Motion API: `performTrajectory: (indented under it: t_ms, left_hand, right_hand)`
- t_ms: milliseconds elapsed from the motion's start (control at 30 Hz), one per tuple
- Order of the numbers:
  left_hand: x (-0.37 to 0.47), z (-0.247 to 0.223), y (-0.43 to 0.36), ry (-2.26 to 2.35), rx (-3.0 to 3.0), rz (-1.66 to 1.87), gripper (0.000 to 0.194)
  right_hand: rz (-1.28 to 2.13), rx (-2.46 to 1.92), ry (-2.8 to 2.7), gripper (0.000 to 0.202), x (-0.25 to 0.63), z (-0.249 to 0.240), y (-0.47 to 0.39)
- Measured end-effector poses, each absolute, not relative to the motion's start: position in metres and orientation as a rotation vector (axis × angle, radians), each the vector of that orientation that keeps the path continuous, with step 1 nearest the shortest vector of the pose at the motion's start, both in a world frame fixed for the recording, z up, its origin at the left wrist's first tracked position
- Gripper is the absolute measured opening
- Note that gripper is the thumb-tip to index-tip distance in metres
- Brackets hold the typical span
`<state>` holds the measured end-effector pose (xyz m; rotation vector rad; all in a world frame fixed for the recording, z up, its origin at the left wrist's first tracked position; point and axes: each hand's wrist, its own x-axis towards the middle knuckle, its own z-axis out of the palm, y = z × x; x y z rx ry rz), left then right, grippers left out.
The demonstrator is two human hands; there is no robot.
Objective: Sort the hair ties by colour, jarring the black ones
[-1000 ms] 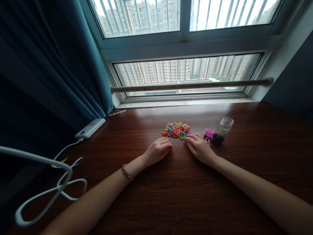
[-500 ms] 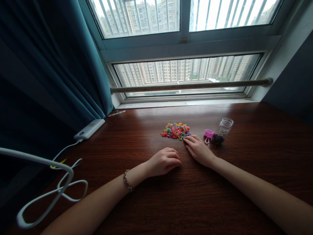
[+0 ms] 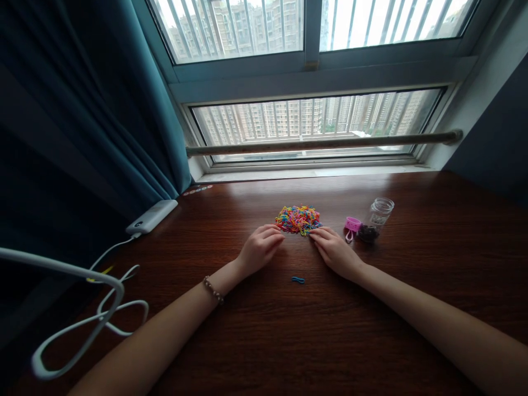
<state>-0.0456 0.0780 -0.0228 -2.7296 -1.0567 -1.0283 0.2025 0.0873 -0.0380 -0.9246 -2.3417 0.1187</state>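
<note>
A heap of small, bright, many-coloured loops (image 3: 298, 219), which look like rubber bands, lies on the dark wooden table. My left hand (image 3: 259, 247) is at the heap's left front edge, fingers loosely bent; no object shows in it. My right hand (image 3: 336, 253) rests on the table with its fingers stretched out and the tips at the heap's right front edge. A single blue loop (image 3: 297, 280), long and pinched in the middle, lies on the wood between my forearms, apart from both hands.
Right of the heap are a clear jar (image 3: 380, 212), a pink lid (image 3: 353, 224) with a strap loop, and a dark bundle (image 3: 368, 234). At left lie a white power strip (image 3: 152, 216) and a looped white cable (image 3: 105, 330). A window rail (image 3: 322, 146) runs behind the table.
My left hand has moved forward and left to the heap, uncovering the blue loop on the table. My right hand has stayed by the heap.
</note>
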Motion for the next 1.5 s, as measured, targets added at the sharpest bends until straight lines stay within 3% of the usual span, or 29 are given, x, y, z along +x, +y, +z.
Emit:
performTrajectory:
  t_ms: [333, 733, 1500]
  left_hand:
    - [-0.06, -0.029, 0.095, -1.217, -2.662, -0.907, 0.026]
    - [-0.059, -0.032, 0.096, -1.329, -2.782, -0.59, 0.038]
    - [-0.057, -0.026, 0.091, -1.18, -2.779, -0.808, 0.034]
  right_hand:
    - [0.384, -0.998, -1.951, 0.01, 0.21, -0.034, 0.09]
    - [0.452, -1.072, -1.874, 0.013, 0.21, -0.035, 0.093]
    - [0.487, -1.183, -1.805, 0.012, 0.213, -0.031, 0.093]
